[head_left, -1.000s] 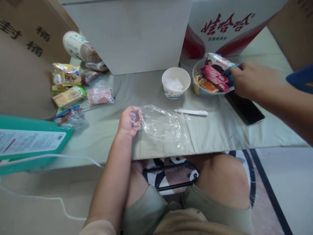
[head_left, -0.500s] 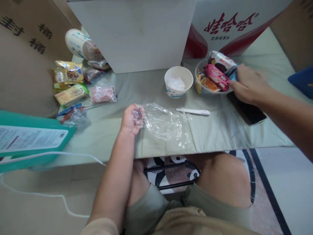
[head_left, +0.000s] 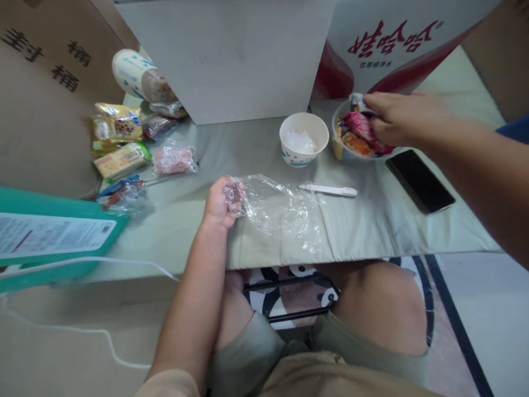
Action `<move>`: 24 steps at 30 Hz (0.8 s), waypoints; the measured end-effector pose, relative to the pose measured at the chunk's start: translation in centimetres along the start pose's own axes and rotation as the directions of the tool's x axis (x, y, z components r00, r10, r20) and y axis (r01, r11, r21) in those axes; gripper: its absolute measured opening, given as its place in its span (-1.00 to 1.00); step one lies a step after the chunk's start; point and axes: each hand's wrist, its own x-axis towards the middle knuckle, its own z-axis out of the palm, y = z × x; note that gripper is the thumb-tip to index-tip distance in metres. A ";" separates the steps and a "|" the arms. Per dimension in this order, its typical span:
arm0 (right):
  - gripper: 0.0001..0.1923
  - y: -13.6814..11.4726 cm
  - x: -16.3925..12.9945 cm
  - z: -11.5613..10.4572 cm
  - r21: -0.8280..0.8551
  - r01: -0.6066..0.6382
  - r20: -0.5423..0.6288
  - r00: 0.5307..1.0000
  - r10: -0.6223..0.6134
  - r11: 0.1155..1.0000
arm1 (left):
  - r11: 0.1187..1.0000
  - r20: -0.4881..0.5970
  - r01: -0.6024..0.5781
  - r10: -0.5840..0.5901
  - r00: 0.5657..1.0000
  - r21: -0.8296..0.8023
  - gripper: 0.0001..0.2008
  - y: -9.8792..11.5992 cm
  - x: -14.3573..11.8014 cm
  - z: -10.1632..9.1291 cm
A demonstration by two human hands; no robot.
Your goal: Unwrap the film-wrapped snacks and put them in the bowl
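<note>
My left hand (head_left: 223, 203) is closed around the bunched end of a clear plastic bag (head_left: 281, 212), and the rest of the bag lies spread to the right on the table. My right hand (head_left: 399, 118) reaches into a clear plastic bowl (head_left: 336, 146) of wrapped snacks, its fingers curled over a white snack packet (head_left: 356, 101) that they mostly hide. A pink packet (head_left: 357, 125) and an orange one (head_left: 356, 143) show beside the fingers. Left of the bowl stands a paper cup (head_left: 300, 159) with crumpled clear plastic inside. A white utility knife (head_left: 330, 190) lies below the cup.
A black phone (head_left: 421, 181) lies right of the bowl. Several snack packets (head_left: 122, 160) and a tipped paper cup (head_left: 130, 71) are at the left. White boxes (head_left: 248, 66) stand behind. A green container (head_left: 53, 231) and white cable (head_left: 124, 259) are at the left front.
My right hand has moved left, from the bowl's right edge to over the snacks, uncovering more of the phone. My left hand and the bag have stayed put.
</note>
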 end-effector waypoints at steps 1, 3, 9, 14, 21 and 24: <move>-0.41 -0.3 -0.4 -0.5 0.002 -0.007 -0.035 0.999 0.007 1.000 | 1.000 -0.016 -0.020 0.021 1.000 0.008 -0.78 0.0 0.0 0.0; -0.40 -1.2 -2.1 -1.5 0.068 -0.008 -0.166 0.986 0.020 0.998 | 0.996 -0.046 -0.073 0.075 0.996 0.043 -0.80 -0.1 -0.1 0.0; -0.78 -10.1 -10.6 2.0 0.608 0.392 -0.483 0.873 -0.070 0.690 | 0.945 -0.055 -0.210 0.231 0.971 0.249 -0.88 -0.2 -0.4 -0.4; -0.70 -16.9 -14.1 9.1 0.663 0.502 -0.451 0.860 -0.239 0.555 | 0.901 -0.028 -0.271 0.298 0.954 0.337 -0.85 -0.3 -1.0 -1.7; -0.83 -15.1 -10.6 9.9 0.638 0.208 -0.416 0.903 0.104 0.741 | 0.730 0.305 -0.464 0.352 0.885 0.502 -0.27 -0.3 -1.9 -4.8; -0.83 -14.0 -9.5 9.5 0.704 0.250 -0.498 0.841 0.210 0.665 | 0.589 0.398 -0.528 0.348 0.849 0.612 -0.26 -0.5 -1.1 -5.8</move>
